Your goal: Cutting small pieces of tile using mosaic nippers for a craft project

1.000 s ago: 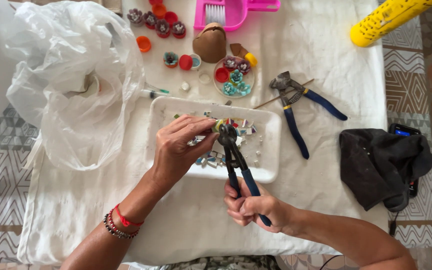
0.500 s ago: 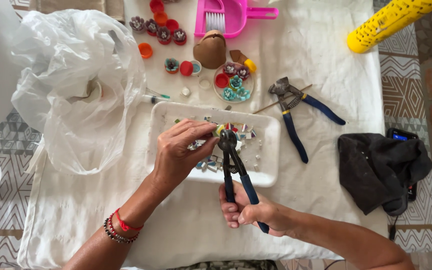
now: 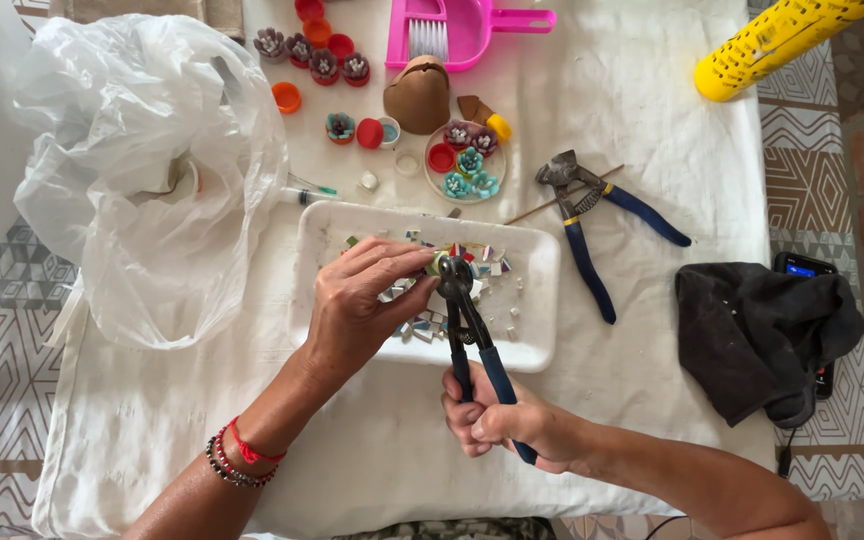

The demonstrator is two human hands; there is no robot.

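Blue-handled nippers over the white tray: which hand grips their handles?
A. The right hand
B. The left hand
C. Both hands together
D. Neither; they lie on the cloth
A. The right hand wraps the handles of the nippers, while the left hand pinches a small piece at their jaws above the white tray.

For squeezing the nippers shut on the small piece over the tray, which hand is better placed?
The right hand: it already grips both blue handles of the nippers. The left hand pinches the small piece at the jaws above the white tray, so it looks occupied steadying it.
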